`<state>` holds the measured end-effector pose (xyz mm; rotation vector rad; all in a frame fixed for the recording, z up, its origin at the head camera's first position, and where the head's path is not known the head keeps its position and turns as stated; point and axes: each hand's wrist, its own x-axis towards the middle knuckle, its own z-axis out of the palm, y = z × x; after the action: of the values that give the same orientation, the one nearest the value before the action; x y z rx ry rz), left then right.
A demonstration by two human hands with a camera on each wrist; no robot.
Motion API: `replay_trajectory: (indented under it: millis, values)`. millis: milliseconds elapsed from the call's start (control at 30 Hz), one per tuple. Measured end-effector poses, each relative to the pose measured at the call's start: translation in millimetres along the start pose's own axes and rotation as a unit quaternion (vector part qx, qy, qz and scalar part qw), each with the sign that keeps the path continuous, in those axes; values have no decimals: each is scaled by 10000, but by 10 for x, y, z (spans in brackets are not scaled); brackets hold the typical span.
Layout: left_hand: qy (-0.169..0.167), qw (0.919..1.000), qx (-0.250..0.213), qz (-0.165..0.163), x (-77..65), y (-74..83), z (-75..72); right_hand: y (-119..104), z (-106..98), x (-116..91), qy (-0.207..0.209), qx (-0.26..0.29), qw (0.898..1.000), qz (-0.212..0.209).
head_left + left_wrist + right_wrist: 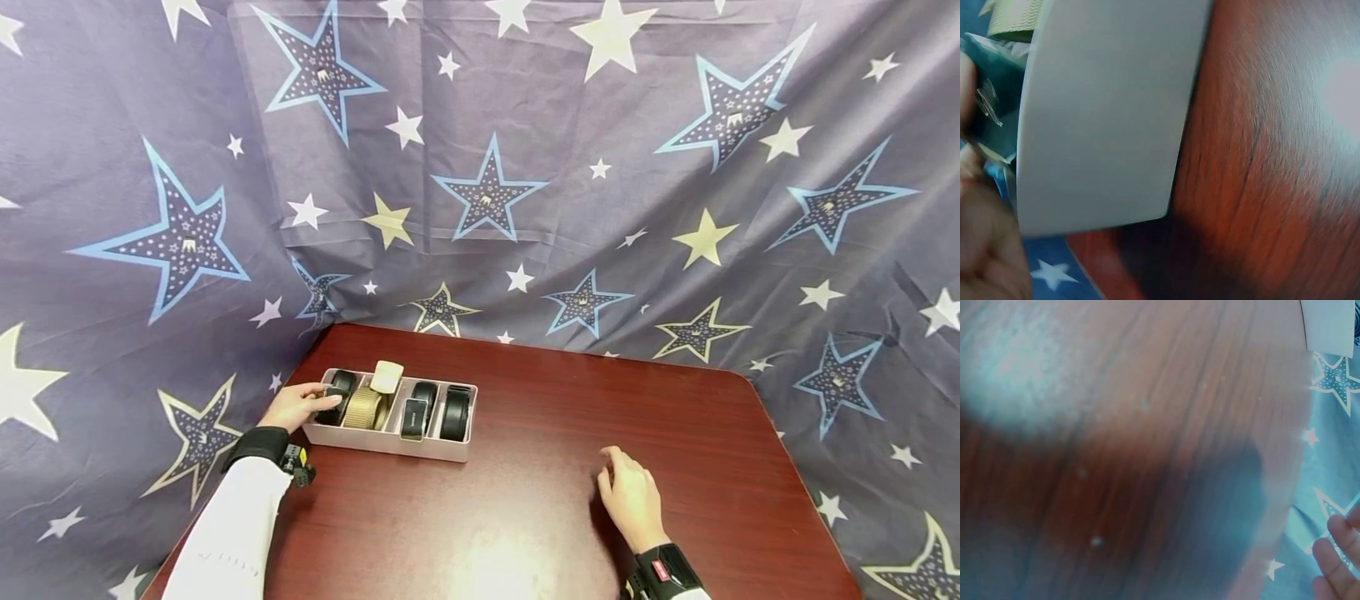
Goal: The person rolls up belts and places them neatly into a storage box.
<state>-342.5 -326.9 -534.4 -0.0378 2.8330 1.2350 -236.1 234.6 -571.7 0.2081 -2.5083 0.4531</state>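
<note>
A pale long box [390, 443] with compartments stands at the table's left side and holds several rolled belts. My left hand [292, 407] pinches the black rolled belt [342, 387] in the leftmost compartment, thumb at its near side. Up close in the left wrist view, its dark shiny buckle end [999, 103] shows beside the box wall. A tan woven belt [364, 409] with a cream buckle [387, 377] sits beside it. Further right are a black belt with a plate buckle [412, 419] and another black belt [455, 413]. My right hand [632, 498] hovers over the table, holding nothing, fingers loosely bent.
The reddish-brown wooden table [555, 417] carries the box and a bright light reflection near its front. A grey star-patterned cloth [517, 108] hangs behind the table and along both sides.
</note>
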Motion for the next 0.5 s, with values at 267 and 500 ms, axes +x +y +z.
replay_trajectory:
  millis: [267,500]
  values:
    - [-633,9960,531,-346,45,121,-90,0,-27,23,46,-7,10000,14]
    - [-839,9670,2381,-354,-20,597,-118,-2,-52,40,-285,-91,9995,75]
